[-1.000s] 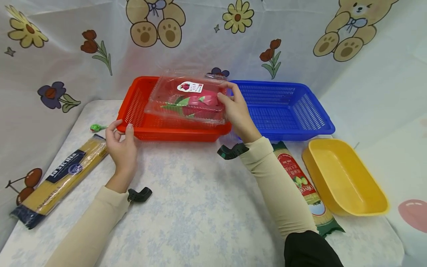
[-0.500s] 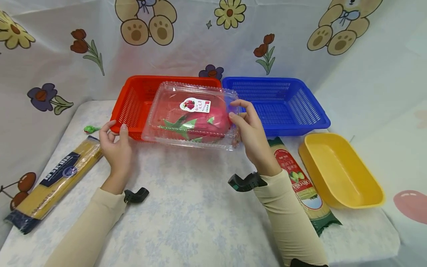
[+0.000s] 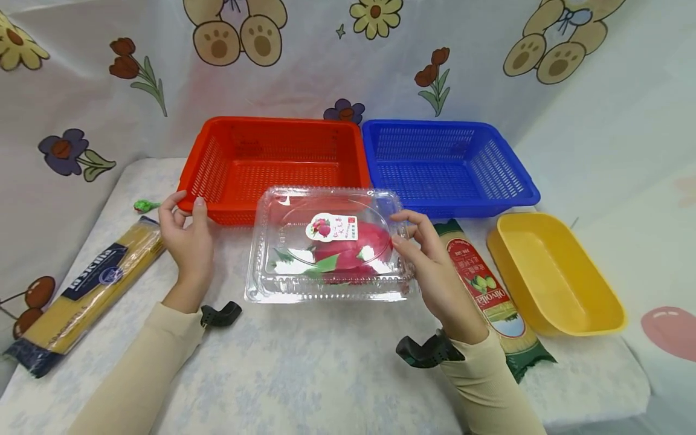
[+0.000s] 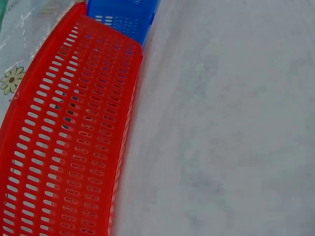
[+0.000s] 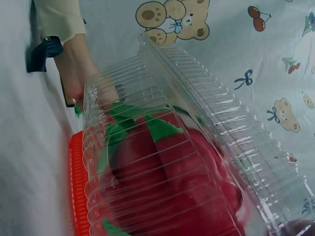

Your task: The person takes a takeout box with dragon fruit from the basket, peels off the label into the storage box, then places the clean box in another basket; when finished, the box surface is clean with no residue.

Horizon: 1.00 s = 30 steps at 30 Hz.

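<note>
At the far left, a long pack of pasta [image 3: 89, 296] lies slanting on the table [image 3: 304, 362], and a small green object [image 3: 145, 206] lies just behind its upper end. Next comes the left hand [image 3: 190, 248], which holds the front left corner of the red basket [image 3: 283, 121] between thumb and fingers. In front of this basket is the clear box [image 3: 296, 248], with a pink-red fruit [image 3: 375, 241] inside; whether its bottom touches the table, I cannot tell. The right hand [image 3: 440, 284], well apart from the left, pinches the box's right edge. Behind this hand stands the blue basket [image 3: 424, 171], and further right are a green-ended pack [image 3: 484, 290] and a yellow tub [image 3: 554, 272].
</note>
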Tool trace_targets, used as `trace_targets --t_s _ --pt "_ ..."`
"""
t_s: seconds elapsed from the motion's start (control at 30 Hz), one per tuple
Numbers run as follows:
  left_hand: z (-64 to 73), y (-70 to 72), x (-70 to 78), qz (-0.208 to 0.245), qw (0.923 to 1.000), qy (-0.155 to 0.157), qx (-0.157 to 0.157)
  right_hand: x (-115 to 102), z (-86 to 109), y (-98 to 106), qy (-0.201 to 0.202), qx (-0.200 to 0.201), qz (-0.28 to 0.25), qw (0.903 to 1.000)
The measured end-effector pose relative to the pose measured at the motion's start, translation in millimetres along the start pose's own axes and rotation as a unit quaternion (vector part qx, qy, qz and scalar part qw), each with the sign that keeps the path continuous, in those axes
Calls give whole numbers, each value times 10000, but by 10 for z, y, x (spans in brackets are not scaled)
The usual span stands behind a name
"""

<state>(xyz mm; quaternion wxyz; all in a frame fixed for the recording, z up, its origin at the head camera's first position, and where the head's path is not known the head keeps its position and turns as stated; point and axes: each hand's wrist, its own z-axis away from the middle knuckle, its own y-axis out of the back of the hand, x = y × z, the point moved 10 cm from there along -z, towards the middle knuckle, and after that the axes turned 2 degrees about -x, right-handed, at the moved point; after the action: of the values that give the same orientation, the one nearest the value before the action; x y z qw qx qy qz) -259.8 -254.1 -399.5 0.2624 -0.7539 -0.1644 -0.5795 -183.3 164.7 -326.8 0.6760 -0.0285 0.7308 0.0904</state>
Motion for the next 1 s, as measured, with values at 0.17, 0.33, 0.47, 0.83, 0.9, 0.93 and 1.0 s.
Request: trace_targets --t_s 0.17,0.33,0.47,0.83,0.9,0.93,1.0 --pt "-26 -8 50 -82 9999 -91 26 195 158 118 1 17 249 9997" --pt "-9 -30 32 31 10000 -5 -34 419 224 212 111 62 291 9995" --pt "11 -20 13 -44 9999 90 -11 580 224 208 52 -120 211 9997" --pt "26 -75 13 8 9999 -61 -130 803 230 252 -243 -25 387 9990" --pt "27 -57 5 -100 9999 -10 -80 820 226 264 -232 26 469 9986" --pt "26 -46 7 -141 9999 -9 -52 830 222 266 -233 43 492 9985" --pt "19 -23 6 -204 9998 22 -4 848 210 261 -244 58 493 9985"
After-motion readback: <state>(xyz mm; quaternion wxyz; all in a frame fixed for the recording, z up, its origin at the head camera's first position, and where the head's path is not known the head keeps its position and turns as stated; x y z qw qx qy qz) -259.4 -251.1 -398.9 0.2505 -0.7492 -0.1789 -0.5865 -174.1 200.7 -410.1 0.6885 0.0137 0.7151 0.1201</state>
